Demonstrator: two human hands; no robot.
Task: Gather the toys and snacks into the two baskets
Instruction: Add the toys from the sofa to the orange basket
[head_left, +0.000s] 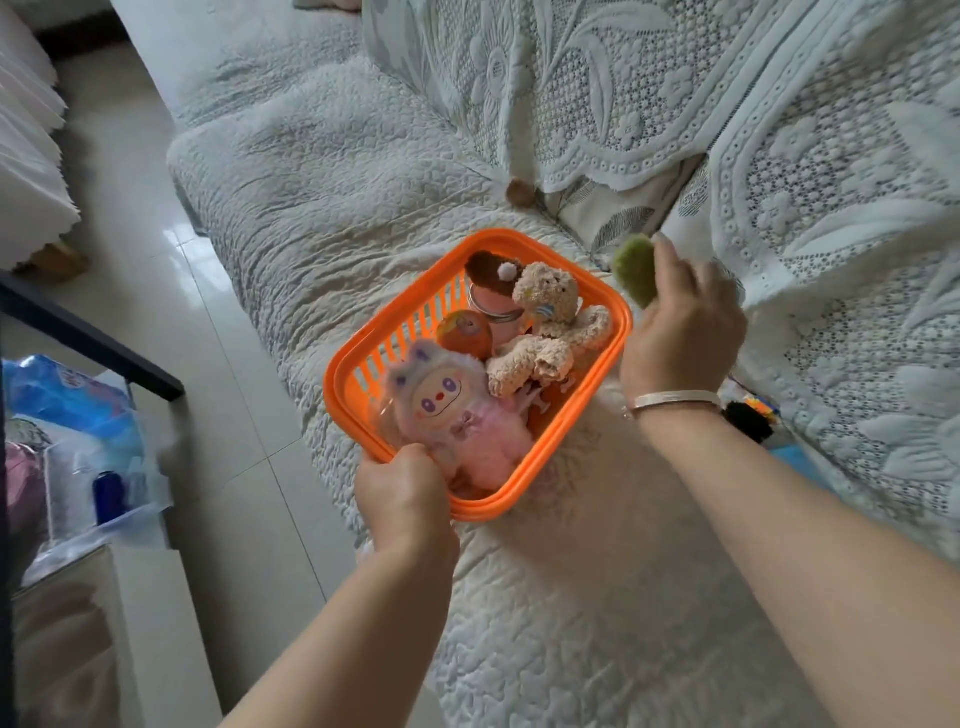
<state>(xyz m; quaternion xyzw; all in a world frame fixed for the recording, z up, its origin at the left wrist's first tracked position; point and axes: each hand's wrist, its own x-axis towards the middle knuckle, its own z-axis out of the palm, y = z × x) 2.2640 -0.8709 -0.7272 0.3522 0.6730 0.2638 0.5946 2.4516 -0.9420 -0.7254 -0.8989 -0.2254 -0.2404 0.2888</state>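
head view: an orange basket (597, 405) sits on a quilted sofa (337, 208), holding a pink doll (457, 410), a beige teddy bear (550, 332), an orange egg-shaped toy (465, 332) and a jar with a brown knitted cap (488, 291). the left hand (402, 493) grips the basket's near rim. the right hand (680, 332), beside the basket's right edge, is closed around a green fuzzy toy (636, 270).

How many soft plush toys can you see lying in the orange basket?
2. A pink fluffy doll lies at the near end of the orange basket, and a beige curly bear lies toward the far right. Others may be hidden beneath them.
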